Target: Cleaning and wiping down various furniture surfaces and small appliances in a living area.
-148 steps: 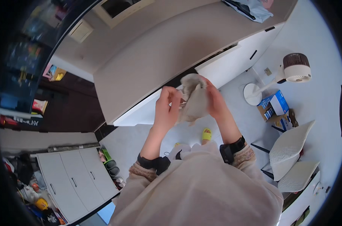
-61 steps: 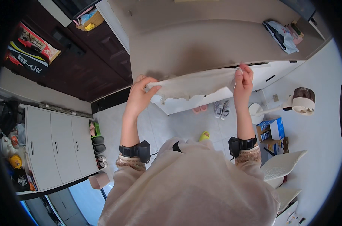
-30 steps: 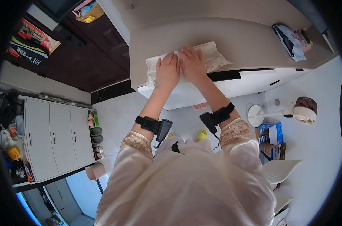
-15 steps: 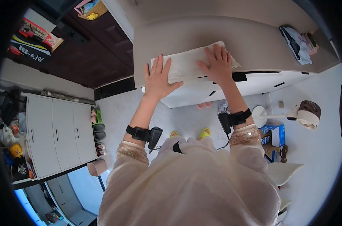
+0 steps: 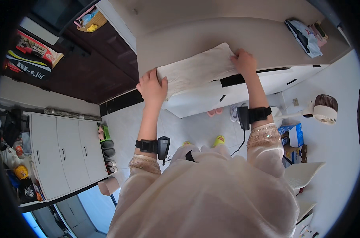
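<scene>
A cream-white cloth (image 5: 196, 69) lies spread flat along the near edge of a beige counter (image 5: 227, 33). My left hand (image 5: 152, 87) grips its left end at the counter's edge, fingers curled over the fabric. My right hand (image 5: 244, 62) holds the cloth's right end, near a dark gap under the counter top. Both arms reach forward, and each wrist wears a black strapped device.
A crumpled bag and small items (image 5: 307, 33) sit on the counter's far right. White drawers (image 5: 275, 81) run below the counter. A small fan (image 5: 321, 109) and a blue box (image 5: 292, 135) stand on the floor at right. White cabinets (image 5: 61, 152) and shoes (image 5: 106, 144) are at left.
The cloth went from bunched in both hands, to held stretched out, to laid on the counter. My hands have slid apart from its middle to its two ends.
</scene>
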### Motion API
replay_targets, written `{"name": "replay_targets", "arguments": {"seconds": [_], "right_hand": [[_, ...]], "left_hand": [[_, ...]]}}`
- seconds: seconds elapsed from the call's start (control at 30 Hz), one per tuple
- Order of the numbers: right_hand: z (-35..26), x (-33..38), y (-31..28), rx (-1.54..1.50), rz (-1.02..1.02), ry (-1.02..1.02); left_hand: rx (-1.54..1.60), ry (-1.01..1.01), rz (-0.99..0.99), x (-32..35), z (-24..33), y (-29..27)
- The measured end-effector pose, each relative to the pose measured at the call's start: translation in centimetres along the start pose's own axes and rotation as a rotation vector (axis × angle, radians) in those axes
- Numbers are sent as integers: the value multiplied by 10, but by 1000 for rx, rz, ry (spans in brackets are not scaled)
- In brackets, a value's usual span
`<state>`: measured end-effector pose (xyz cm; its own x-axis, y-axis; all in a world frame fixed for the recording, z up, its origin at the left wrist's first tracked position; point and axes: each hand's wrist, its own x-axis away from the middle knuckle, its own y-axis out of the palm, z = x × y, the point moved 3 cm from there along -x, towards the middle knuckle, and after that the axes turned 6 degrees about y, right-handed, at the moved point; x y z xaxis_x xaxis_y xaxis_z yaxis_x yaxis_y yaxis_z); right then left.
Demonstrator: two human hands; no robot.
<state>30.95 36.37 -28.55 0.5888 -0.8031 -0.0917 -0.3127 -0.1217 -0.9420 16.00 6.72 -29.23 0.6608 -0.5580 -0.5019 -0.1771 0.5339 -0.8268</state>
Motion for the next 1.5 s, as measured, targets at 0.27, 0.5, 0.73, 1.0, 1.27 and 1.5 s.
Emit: {"name": "replay_targets", "arguments": {"seconds": [0.27, 0.5, 0.73, 1.0, 1.27, 1.5], "right_hand": [[-20, -54, -29, -40, 243, -102], [-125, 44, -12, -126, 202, -676], [-152, 121, 35, -615, -67, -546], [-150, 86, 49, -160, 405, -389], [-150, 86, 81, 2, 155, -421], [-97, 126, 41, -1147, 378, -133]], "left_hand": [[387, -36, -160, -22, 25, 20], [332, 76, -6, -5, 29, 25], [392, -44, 144, -3, 10, 3], [605, -99, 136, -2, 26, -9], [645, -63, 127, 2, 26, -13], [717, 67, 75, 17, 40, -14]]}}
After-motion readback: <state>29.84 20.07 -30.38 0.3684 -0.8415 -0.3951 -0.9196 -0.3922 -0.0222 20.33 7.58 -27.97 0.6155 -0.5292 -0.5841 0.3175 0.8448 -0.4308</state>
